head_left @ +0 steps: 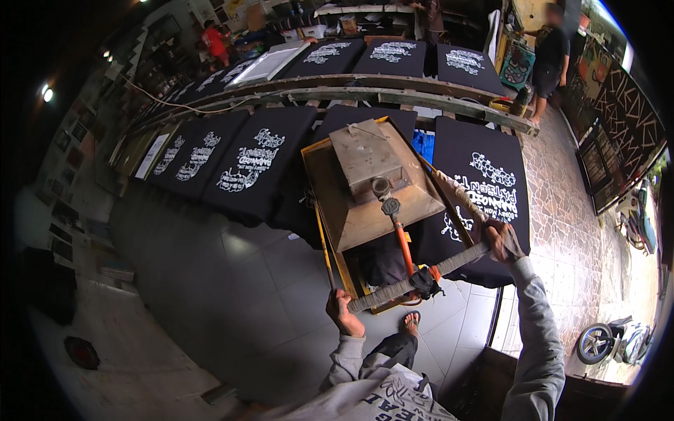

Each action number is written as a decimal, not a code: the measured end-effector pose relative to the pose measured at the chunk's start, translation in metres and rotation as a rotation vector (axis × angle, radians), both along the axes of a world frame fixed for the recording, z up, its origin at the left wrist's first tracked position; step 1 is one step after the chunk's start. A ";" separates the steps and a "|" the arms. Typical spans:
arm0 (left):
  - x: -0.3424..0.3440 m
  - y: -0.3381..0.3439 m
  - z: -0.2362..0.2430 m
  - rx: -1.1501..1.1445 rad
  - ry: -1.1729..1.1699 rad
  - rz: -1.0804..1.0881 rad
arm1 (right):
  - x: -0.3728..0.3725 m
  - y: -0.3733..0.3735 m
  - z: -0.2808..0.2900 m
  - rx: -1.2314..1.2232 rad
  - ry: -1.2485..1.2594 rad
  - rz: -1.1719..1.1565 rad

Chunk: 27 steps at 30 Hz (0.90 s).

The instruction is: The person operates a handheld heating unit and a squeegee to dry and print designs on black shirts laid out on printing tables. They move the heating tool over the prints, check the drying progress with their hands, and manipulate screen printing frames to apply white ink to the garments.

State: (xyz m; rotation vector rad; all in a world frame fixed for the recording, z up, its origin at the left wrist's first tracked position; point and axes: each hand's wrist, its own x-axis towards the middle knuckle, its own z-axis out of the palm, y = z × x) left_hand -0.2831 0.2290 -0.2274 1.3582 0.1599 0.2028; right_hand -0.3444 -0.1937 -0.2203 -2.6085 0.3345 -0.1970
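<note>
My left hand [344, 313] grips the near end of a long wrapped handle bar [421, 275], and my right hand [500, 237] grips its far end. The bar joins an orange rod [403, 245] that runs up to a metal hood-shaped box [372, 184] sitting in a yellow frame [317, 210]. This unit hangs over a black printed shirt [484, 184] on a long table. More black shirts with white prints, such as one to the left [249, 163], lie in a row.
A second row of black shirts [393, 56] lies on a table behind wooden rails [365, 91]. One person [551, 56] stands at the far right, another in red [214, 42] at the far left. Motorbike wheels [597, 342] stand at lower right. My sandalled foot [411, 321] is on grey tiles.
</note>
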 end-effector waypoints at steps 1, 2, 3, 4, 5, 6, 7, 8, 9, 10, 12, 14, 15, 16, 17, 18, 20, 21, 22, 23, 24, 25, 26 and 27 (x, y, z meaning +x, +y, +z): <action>0.006 -0.001 -0.002 -0.020 0.001 0.013 | 0.010 0.000 -0.003 0.022 0.000 -0.027; 0.014 -0.003 -0.003 -0.029 -0.008 0.039 | 0.020 -0.002 -0.005 0.085 0.009 -0.055; 0.020 -0.005 -0.003 -0.038 -0.003 0.049 | 0.029 -0.002 -0.006 0.083 -0.012 -0.059; 0.026 -0.008 -0.002 -0.049 0.002 0.057 | 0.040 0.000 -0.004 0.078 -0.035 -0.063; 0.032 -0.009 -0.002 -0.057 0.011 0.067 | 0.052 0.005 0.004 0.071 -0.056 -0.065; 0.039 -0.008 -0.004 -0.006 -0.013 0.060 | 0.059 0.006 0.018 0.111 -0.042 -0.009; 0.045 -0.009 -0.007 0.039 -0.031 0.054 | 0.069 0.006 0.031 0.144 -0.023 0.047; 0.050 -0.012 -0.009 0.084 -0.049 0.047 | 0.075 0.004 0.025 0.127 -0.067 0.063; 0.055 -0.016 -0.009 0.052 -0.025 0.078 | 0.081 0.000 0.019 0.106 -0.112 0.078; 0.063 -0.023 -0.007 0.017 -0.007 0.100 | 0.086 -0.006 0.017 0.081 -0.158 0.087; 0.075 -0.023 -0.005 0.010 -0.008 0.123 | 0.104 0.005 0.042 0.101 -0.154 0.193; 0.084 -0.024 -0.009 0.051 -0.024 0.146 | 0.112 0.007 0.045 -0.042 -0.166 0.266; 0.088 -0.021 -0.011 0.081 -0.024 0.159 | 0.118 0.014 0.052 0.019 -0.135 0.240; 0.093 -0.021 -0.015 0.026 0.005 0.135 | 0.123 0.008 0.048 0.019 -0.172 0.274; 0.095 -0.027 -0.013 -0.051 0.096 0.164 | 0.125 0.006 0.053 -0.011 -0.151 0.311; 0.101 -0.028 -0.024 -0.065 0.098 0.180 | 0.127 -0.005 0.036 -0.059 -0.196 0.281; 0.115 -0.030 -0.022 -0.006 0.001 0.144 | 0.142 -0.003 0.045 -0.101 -0.186 0.301; 0.120 -0.033 -0.021 -0.003 0.015 0.144 | 0.147 -0.009 0.038 -0.078 -0.190 0.275; 0.126 -0.035 -0.015 -0.027 0.040 0.143 | 0.155 -0.011 0.040 -0.005 -0.158 0.262; 0.132 -0.039 -0.010 -0.055 0.057 0.140 | 0.164 -0.008 0.048 0.063 -0.131 0.246; 0.135 -0.042 -0.006 -0.047 0.065 0.134 | 0.170 -0.005 0.061 0.116 -0.097 0.263; 0.142 -0.051 0.000 -0.051 0.060 0.115 | 0.171 -0.023 0.045 0.117 -0.111 0.234; 0.147 -0.055 0.003 -0.046 0.054 0.100 | 0.175 -0.033 0.038 0.048 -0.112 0.266; 0.150 -0.059 0.000 -0.056 0.063 0.103 | 0.178 -0.043 0.032 -0.022 -0.111 0.297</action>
